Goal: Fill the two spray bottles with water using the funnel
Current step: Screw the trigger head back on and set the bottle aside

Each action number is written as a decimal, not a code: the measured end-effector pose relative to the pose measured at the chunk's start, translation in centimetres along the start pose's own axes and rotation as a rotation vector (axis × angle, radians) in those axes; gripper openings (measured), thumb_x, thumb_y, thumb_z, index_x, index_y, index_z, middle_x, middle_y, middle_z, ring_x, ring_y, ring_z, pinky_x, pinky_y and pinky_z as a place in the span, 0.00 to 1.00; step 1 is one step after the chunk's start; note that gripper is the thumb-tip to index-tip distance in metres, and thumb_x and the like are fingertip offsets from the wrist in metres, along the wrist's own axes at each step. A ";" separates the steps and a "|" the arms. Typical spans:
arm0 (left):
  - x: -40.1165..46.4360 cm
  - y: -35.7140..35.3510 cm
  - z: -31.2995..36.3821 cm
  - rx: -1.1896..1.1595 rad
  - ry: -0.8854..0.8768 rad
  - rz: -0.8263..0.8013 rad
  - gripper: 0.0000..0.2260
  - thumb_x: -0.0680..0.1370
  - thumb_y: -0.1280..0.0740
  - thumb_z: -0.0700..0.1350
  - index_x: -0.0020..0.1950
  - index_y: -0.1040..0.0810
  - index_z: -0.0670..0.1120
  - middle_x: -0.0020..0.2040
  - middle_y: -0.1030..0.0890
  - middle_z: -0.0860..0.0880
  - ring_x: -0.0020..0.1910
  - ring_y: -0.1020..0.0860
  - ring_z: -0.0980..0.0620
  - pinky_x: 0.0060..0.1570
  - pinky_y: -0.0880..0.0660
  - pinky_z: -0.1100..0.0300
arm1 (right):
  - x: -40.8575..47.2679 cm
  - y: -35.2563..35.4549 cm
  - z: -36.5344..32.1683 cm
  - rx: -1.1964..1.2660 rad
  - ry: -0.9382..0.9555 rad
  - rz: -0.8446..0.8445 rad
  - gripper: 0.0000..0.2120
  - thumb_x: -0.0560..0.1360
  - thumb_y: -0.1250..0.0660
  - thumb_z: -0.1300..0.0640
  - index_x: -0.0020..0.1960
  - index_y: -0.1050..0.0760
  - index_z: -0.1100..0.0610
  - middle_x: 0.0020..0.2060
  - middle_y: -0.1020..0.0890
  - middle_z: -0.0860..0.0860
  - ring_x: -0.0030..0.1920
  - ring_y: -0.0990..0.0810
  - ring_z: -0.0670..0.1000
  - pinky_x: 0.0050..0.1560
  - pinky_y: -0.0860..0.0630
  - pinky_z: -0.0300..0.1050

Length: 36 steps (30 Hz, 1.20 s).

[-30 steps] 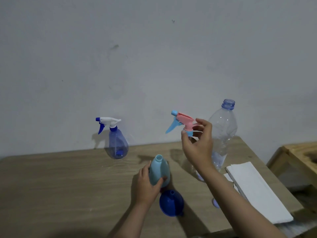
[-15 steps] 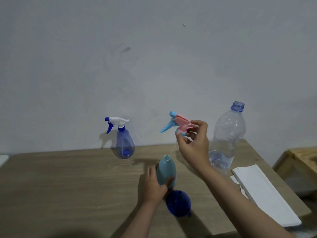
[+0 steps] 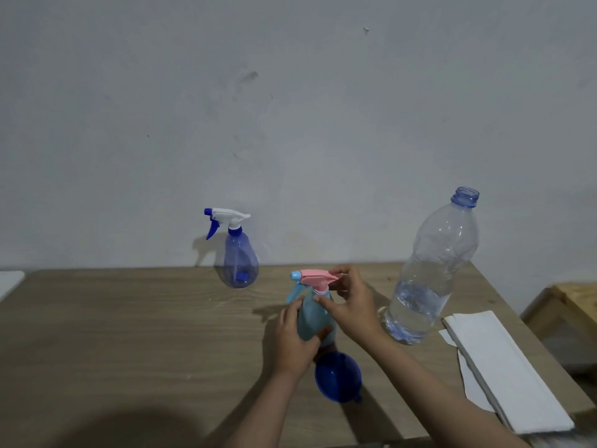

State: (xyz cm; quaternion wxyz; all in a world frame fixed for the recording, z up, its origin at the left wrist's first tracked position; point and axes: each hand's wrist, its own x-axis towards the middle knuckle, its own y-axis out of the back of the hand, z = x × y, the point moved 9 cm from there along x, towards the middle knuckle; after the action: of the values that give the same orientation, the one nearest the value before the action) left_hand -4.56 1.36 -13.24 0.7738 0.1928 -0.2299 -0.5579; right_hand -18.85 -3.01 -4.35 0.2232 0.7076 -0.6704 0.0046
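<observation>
I see my left hand (image 3: 295, 341) clamped around the upright light-blue bottle (image 3: 311, 318); my right hand (image 3: 350, 302) pinches the pink sprayer head (image 3: 315, 279) directly atop its neck.

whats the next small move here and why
Probably twist the pink spray head tight with the right hand: it sits on the neck of the light blue bottle, which the left hand steadies. The funnel lies on the table.
</observation>
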 end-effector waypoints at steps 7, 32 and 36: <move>-0.1 0.3 0.5 0.035 -0.020 0.032 0.35 0.63 0.32 0.67 0.67 0.35 0.59 0.60 0.26 0.60 0.57 0.27 0.57 0.51 0.22 0.54 | 0.3 -1.3 1.4 -0.014 -0.098 -0.126 0.18 0.67 0.23 0.57 0.54 0.25 0.48 0.51 0.22 0.49 0.51 0.22 0.47 0.49 0.25 0.34; -0.2 0.3 0.5 0.012 -0.010 0.037 0.32 0.64 0.29 0.63 0.65 0.33 0.58 0.60 0.27 0.58 0.57 0.27 0.57 0.49 0.21 0.56 | -0.6 -0.8 2.6 0.190 -0.176 0.015 0.13 0.65 0.22 0.62 0.46 0.21 0.55 0.45 0.17 0.48 0.47 0.19 0.42 0.48 0.23 0.36; -0.1 0.2 0.3 0.033 -0.011 0.043 0.33 0.62 0.32 0.67 0.64 0.33 0.59 0.59 0.27 0.59 0.57 0.27 0.57 0.49 0.21 0.55 | -0.7 -0.5 3.3 0.196 -0.193 -0.012 0.18 0.65 0.22 0.59 0.52 0.23 0.53 0.48 0.18 0.50 0.51 0.20 0.45 0.50 0.23 0.37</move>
State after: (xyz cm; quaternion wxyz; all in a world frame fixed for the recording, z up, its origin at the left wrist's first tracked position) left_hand -4.63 1.53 -12.90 0.7810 0.1975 -0.2474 -0.5383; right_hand -19.42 -3.42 -7.72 0.0874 0.7272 -0.6808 0.0009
